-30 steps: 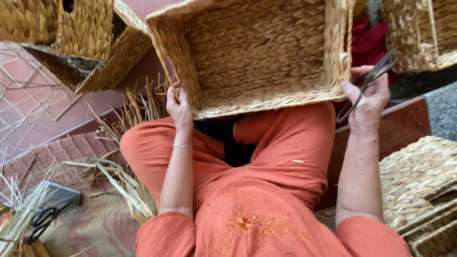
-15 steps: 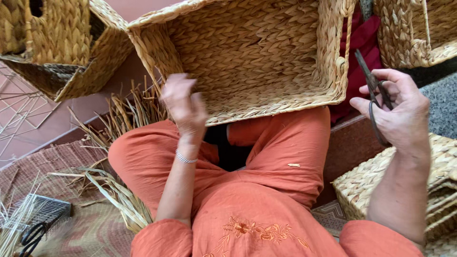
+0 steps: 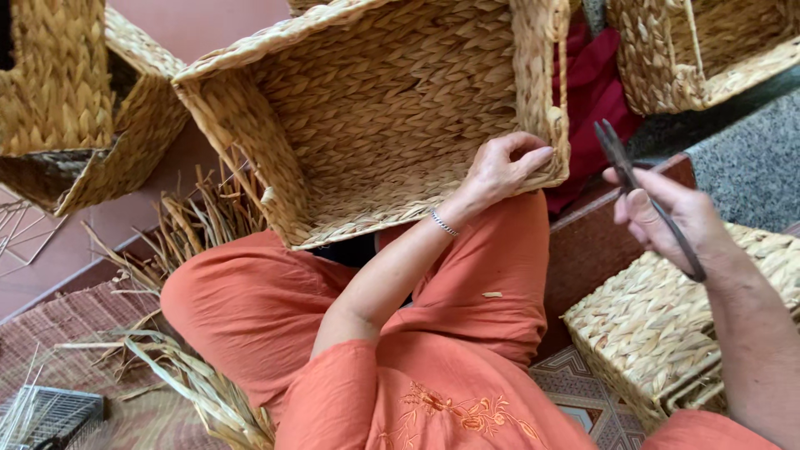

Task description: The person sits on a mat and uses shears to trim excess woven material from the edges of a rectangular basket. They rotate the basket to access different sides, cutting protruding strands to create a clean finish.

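A large woven straw basket [image 3: 375, 100] lies tipped toward me on my lap, its open inside facing me. My left hand [image 3: 500, 167] grips the basket's near right corner, fingers curled over the rim. My right hand [image 3: 667, 212] is off to the right of the basket, apart from it, and holds a pair of dark metal scissors [image 3: 646, 196] with the blades pointing up and closed. I sit cross-legged in orange clothes [image 3: 400, 333].
More woven baskets stand at the upper left [image 3: 75, 108], upper right [image 3: 708, 50] and lower right [image 3: 667, 325]. Loose dry straw [image 3: 192, 225] lies on the floor to my left. A red cloth [image 3: 596, 92] sits behind the basket. A small wire frame [image 3: 50, 412] is at the bottom left.
My left hand moved from the basket's left edge across to its right corner. My right hand with the scissors came away from the right rim and dropped lower. The basket shifted left.
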